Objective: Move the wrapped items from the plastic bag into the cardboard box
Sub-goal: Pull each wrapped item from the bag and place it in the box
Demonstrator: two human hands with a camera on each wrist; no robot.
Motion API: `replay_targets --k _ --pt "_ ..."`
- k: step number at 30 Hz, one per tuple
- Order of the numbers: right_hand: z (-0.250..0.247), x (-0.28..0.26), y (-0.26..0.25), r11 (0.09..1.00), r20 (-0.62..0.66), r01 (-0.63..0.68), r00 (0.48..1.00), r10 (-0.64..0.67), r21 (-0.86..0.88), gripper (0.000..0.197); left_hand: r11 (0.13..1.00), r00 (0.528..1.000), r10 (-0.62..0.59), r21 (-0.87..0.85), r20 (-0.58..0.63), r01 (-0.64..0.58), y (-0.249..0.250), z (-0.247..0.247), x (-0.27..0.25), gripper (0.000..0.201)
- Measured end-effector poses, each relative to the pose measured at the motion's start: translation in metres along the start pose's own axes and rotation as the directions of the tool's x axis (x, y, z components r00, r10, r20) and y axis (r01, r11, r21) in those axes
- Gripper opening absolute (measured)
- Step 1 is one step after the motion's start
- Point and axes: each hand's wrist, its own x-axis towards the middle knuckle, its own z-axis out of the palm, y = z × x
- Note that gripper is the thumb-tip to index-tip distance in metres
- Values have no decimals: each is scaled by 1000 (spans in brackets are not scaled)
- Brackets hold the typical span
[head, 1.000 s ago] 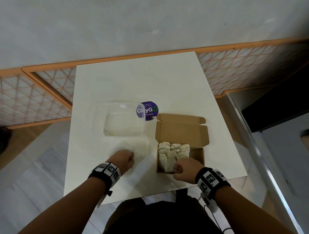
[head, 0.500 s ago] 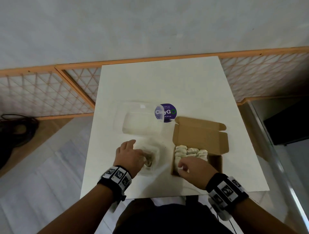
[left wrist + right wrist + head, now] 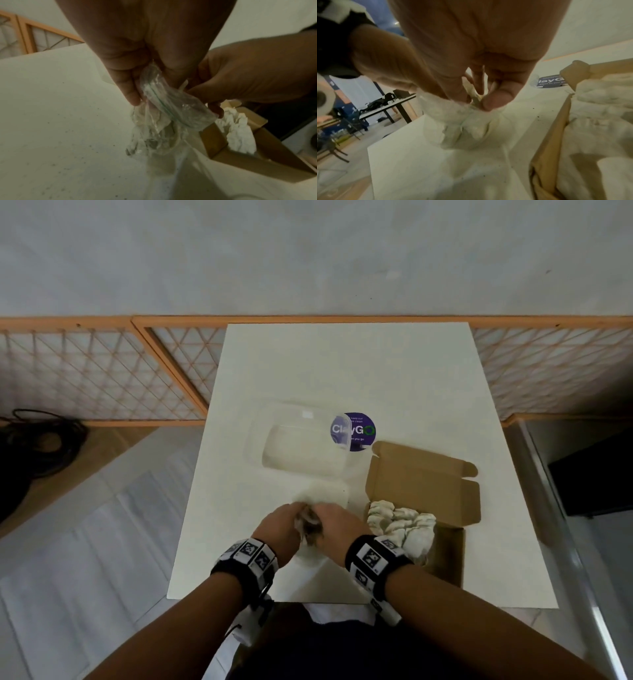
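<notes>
A crumpled clear zip bag (image 3: 310, 530) is held between my two hands, just above the white table (image 3: 342, 364) near its front edge. My left hand (image 3: 297, 518) grips its bunched top, and the left wrist view shows the zip strip (image 3: 164, 104) under those fingers (image 3: 132, 97). My right hand (image 3: 323, 517) pinches the same top, with its fingertips (image 3: 489, 104) on the plastic. What the bag (image 3: 467, 129) contains I cannot tell. To the right stands the open cardboard box (image 3: 448, 553), its far half filled with several white wrapped items (image 3: 400, 525).
A clear plastic container (image 3: 301, 446) lies behind the hands, next to a round purple sticker (image 3: 358, 431). The box lid (image 3: 421, 477) stands open at the back. An orange lattice fence (image 3: 102, 371) runs behind the table, and black cables (image 3: 34, 446) lie on the floor at left.
My right hand left the box and moved left to the bag. My left hand took hold of the bag and lifted it off the table. The head view shifted.
</notes>
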Motion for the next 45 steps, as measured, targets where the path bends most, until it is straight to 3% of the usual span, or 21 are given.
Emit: replay_targets --k 5,9,14,17,20,23,25,28,31,34,38,42,45 --pt "1 4 8 989 -36 -37 999 32 -142 27 999 999 -7 -42 32 9 1 0 -4 63" --pt "-12 -8 11 999 -50 5 999 -7 -42 19 998 998 19 -60 58 -15 -1 1 -2 64" --pt "-44 -34 11 975 -165 42 986 -6 218 34 997 999 36 -74 -29 -38 -11 6 4 58" --pt "-63 -46 9 888 -169 42 985 41 458 18 992 982 83 106 -167 -66 -17 4 4 49" --pt "-75 -51 10 800 -150 38 987 65 599 11 899 915 299 403 -272 -175 -15 3 3 30" --pt "-78 -51 16 782 -150 48 987 59 622 10 748 873 480 559 -83 -358 -6 8 7 13" --pt "-79 -52 21 783 -160 45 985 70 621 22 727 901 433 590 2 -351 1 11 10 13" --pt "-79 -55 25 776 -161 28 982 96 630 31 733 953 304 641 -11 -226 5 17 15 23" --pt "-79 -62 27 784 -167 31 982 93 620 31 736 974 224 659 -22 -155 5 23 22 31" --pt "-79 -68 31 804 -151 11 984 98 595 19 770 983 186 622 -11 -139 8 20 25 33" --pt "-79 -71 38 820 -174 18 980 100 572 10 881 988 136 465 -69 -89 13 7 26 14" --pt "-81 -72 40 827 -199 37 976 91 561 13 986 996 66 158 -66 -54 13 -15 17 20" --pt "-81 -72 40 839 -196 25 976 98 544 10 988 996 52 -139 -70 -62 13 -34 1 26"
